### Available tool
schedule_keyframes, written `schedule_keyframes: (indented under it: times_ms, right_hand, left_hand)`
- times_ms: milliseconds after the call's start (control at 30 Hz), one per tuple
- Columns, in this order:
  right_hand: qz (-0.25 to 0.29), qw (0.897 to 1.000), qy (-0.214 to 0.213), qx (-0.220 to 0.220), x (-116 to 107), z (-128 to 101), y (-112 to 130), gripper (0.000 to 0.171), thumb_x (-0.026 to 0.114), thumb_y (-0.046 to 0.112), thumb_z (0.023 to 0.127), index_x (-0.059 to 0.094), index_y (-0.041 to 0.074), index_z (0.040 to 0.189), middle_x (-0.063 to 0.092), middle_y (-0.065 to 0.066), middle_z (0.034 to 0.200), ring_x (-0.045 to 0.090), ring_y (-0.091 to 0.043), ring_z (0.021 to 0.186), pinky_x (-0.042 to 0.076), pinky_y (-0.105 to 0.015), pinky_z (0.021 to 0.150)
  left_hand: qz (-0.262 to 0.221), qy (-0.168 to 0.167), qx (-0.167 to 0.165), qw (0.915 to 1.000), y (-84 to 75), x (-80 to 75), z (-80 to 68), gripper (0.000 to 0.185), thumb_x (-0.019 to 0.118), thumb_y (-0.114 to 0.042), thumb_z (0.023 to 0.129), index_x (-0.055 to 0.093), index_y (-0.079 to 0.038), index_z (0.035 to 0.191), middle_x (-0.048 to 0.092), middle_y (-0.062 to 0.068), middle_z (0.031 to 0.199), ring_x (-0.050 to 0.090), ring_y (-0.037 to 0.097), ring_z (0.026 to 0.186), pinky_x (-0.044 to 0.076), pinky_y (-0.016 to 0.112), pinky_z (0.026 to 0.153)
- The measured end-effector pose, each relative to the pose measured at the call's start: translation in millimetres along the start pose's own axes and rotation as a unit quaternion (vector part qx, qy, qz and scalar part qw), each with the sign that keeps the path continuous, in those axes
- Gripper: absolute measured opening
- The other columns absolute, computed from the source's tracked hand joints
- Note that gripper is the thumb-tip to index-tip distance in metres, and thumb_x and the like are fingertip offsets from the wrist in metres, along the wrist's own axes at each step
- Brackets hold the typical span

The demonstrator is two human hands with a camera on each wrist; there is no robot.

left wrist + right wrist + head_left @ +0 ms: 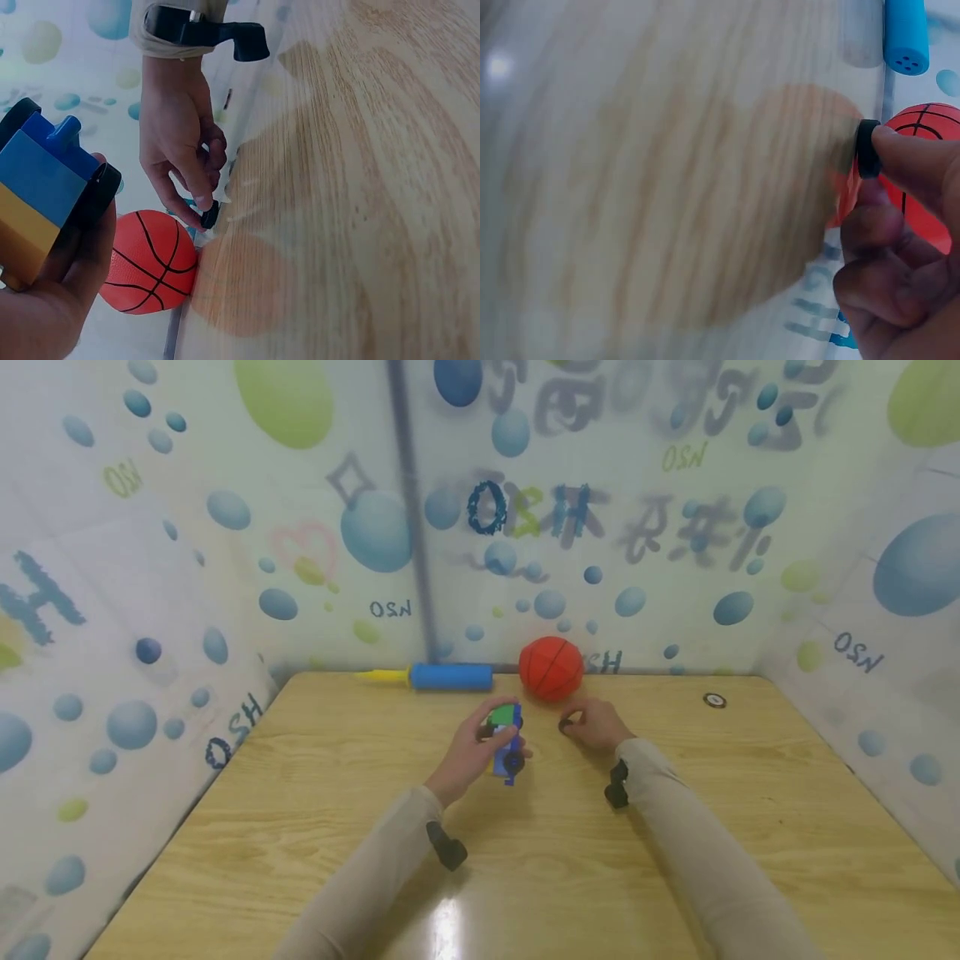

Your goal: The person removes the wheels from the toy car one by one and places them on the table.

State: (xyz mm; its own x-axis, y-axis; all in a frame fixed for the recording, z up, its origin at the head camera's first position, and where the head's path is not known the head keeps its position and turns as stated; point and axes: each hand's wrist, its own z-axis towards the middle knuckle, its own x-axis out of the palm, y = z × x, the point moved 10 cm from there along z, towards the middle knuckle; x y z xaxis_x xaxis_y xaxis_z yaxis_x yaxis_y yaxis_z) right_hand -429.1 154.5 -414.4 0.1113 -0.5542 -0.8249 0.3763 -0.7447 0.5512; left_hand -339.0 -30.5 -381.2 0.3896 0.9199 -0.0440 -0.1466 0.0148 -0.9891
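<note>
The left hand [474, 747] grips the block toy [507, 739] upright, while just to its right the right hand [594, 724] pinches a small black wheel [566, 724] against the table [300, 827].

You wear close-fitting, pale beige long fabric sleeves on both arms, reaching to the wrists and leaving the left hand [471, 750] and right hand [596, 725] bare. Each forearm carries a small black plastic clip-shaped camera mount: left black mount [447, 847], right black mount [617, 784].
</note>
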Motion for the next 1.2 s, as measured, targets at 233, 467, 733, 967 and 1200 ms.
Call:
schedule_keyframes:
  times_ms: [233, 467, 733, 967, 1200]
  right_hand:
    - [-0.03, 0.999, -0.003, 0.045, -1, 0, 2, 0.028, 0.064, 0.019, 0.095, 0.07, 0.004, 0.119, 0.073, -0.011, 0.085, 0.059, -0.015, 0.066, 0.047, -0.028, 0.061]
    - [0.063, 0.998, 0.0, 0.029, -15, -16, 36, 0.03, 0.061, 0.02, 0.099, 0.066, 0.004, 0.125, 0.072, -0.019, 0.101, 0.067, -0.026, 0.08, 0.053, -0.028, 0.063]
    - [0.183, 0.982, 0.016, -0.04, -23, -37, 72, 0.024, 0.062, 0.013, 0.098, 0.07, 0.008, 0.119, 0.069, -0.019, 0.095, 0.062, -0.021, 0.066, 0.053, -0.032, 0.06]
    - [0.217, 0.974, 0.055, -0.035, -18, -50, 87, 0.029, 0.065, 0.019, 0.097, 0.069, 0.008, 0.123, 0.072, -0.008, 0.091, 0.067, -0.034, 0.079, 0.049, -0.027, 0.058]
    - [0.235, 0.965, 0.092, -0.07, -6, -53, 106, 0.028, 0.066, 0.018, 0.096, 0.069, 0.012, 0.122, 0.072, -0.017, 0.104, 0.067, -0.036, 0.082, 0.05, -0.028, 0.06]
  left_hand:
    - [-0.006, -0.005, 0.009, 0.9999, 1.2, 0.7, 3.0, 0.04, 0.054, -0.017, 0.104, 0.048, -0.028, 0.141, 0.067, 0.025, 0.108, 0.076, 0.02, 0.089, 0.06, 0.043, 0.089]
    - [-0.013, -0.042, -0.009, 0.999, 5.0, -5.1, 5.8, 0.042, 0.052, -0.019, 0.105, 0.045, -0.028, 0.145, 0.067, 0.02, 0.109, 0.075, 0.017, 0.088, 0.057, 0.039, 0.094]
    - [-0.041, -0.063, -0.03, 0.9967, 10.2, -15.0, 6.3, 0.043, 0.048, -0.02, 0.105, 0.043, -0.029, 0.147, 0.066, 0.017, 0.111, 0.075, 0.018, 0.088, 0.058, 0.039, 0.091]
    - [-0.053, -0.063, -0.039, 0.9958, 14.0, -15.6, 7.7, 0.042, 0.05, -0.02, 0.105, 0.045, -0.032, 0.145, 0.066, 0.017, 0.11, 0.074, 0.016, 0.086, 0.058, 0.036, 0.087]
    - [-0.051, -0.075, -0.051, 0.9946, 13.2, -14.6, 7.9, 0.044, 0.048, -0.02, 0.105, 0.041, -0.025, 0.147, 0.061, 0.021, 0.123, 0.072, 0.025, 0.096, 0.059, 0.038, 0.083]
